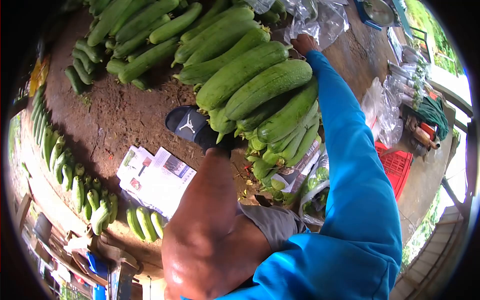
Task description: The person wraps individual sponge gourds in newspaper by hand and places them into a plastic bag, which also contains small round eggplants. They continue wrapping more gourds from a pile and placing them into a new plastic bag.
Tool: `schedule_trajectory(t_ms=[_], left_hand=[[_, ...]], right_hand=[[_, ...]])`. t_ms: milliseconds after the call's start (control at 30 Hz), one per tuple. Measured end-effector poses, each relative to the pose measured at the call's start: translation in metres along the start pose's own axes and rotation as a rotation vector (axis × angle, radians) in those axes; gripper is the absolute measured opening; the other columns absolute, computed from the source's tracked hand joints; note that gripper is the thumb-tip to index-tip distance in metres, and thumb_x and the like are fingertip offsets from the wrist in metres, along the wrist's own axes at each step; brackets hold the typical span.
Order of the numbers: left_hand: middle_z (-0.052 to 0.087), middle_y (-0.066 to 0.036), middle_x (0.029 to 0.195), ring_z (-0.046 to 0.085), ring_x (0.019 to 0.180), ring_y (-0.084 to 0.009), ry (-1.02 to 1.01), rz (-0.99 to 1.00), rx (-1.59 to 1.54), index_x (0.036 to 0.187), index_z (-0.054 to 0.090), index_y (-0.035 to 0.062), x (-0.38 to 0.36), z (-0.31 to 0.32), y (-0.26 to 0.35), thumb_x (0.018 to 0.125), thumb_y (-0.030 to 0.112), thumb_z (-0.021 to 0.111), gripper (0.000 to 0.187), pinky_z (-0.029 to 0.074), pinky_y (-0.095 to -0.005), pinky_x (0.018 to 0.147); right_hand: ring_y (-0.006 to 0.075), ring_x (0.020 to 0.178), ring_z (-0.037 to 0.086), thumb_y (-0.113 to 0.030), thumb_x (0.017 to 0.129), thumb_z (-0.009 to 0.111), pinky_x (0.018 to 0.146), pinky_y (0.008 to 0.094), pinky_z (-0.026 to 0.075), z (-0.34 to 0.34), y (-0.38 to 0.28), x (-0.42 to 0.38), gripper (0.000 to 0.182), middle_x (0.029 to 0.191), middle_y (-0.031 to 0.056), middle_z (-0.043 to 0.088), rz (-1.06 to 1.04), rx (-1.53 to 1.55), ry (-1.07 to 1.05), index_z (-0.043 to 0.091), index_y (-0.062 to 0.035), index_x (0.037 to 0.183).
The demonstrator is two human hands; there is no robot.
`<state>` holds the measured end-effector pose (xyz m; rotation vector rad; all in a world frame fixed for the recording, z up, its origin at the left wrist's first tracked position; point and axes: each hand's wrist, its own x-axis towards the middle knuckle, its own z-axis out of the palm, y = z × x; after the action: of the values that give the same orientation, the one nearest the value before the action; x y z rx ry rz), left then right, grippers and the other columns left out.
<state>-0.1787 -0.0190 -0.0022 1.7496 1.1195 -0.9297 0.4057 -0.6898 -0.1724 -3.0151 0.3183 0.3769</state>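
Observation:
My right hand (304,44), at the end of a long blue sleeve, reaches to the top of the view. Its fingers are closed at the edge of a clear plastic bag (327,22), partly hidden by the hand's own back. Just below and left of it lies a big pile of long green gourds (267,85), some with water drops. More gourds (145,30) are heaped at the upper left. My left hand is out of view.
My bare leg and dark slide sandal (187,125) are beside the pile, near printed paper sheets (157,177). Smaller gourds (97,202) line the left edge. At right are a red crate (395,167) and plastic bags (387,110). A scale (379,12) stands top right.

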Motion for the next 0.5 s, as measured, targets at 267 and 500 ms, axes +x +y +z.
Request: schedule_trajectory(t_ms=[267,500], left_hand=[[0.054,-0.002,0.076,0.048,0.068,-0.01,0.007,0.003,-0.076,0.094,0.057,0.0026,0.002,0.012,-0.008,0.097,0.026,0.055,0.024,0.042,-0.0265,0.06],[0.053,-0.001,0.075,0.047,0.067,-0.0093,0.0,0.05,-0.149,0.094,0.057,0.0029,0.005,0.007,-0.004,0.098,0.026,0.055,0.023,0.041,-0.0261,0.059]], right_hand=[[0.0403,0.126,0.047,-0.057,0.078,0.064,0.104,0.0496,0.037,-0.002,-0.019,0.03,0.066,0.133,0.0252,0.051,-0.124,-0.032,-0.143,0.056,-0.0182,0.131],[0.0242,0.098,0.062,-0.051,0.075,0.07,0.073,0.0394,0.055,-0.005,0.003,0.052,0.063,0.118,0.015,0.06,0.388,0.456,-0.316,0.063,-0.0035,0.117]])
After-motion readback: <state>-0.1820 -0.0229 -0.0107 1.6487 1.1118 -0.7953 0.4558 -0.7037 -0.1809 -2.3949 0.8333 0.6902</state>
